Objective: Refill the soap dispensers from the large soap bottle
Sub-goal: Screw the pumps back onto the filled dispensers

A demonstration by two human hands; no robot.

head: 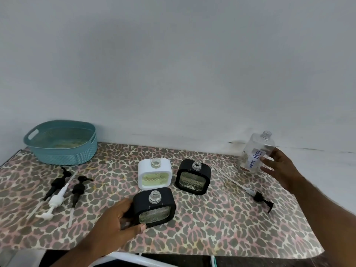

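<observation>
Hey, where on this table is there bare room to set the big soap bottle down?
Free: the front right of the table, between the near black dispenser and the lone black pump; also the back strip between the teal basket and the white dispenser. Crowded: the middle, and the left by the three loose pumps.

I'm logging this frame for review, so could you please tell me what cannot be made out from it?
- Head view: fill level in the near black dispenser; its patterned window obscures it.
- Head view: that dispenser's left side, covered by the left hand.
- Head view: whether the right hand touches the clear "DISH SOAP" bottle or hovers beside it.
- Head view: contents of the teal basket; its wall hides them.
</observation>
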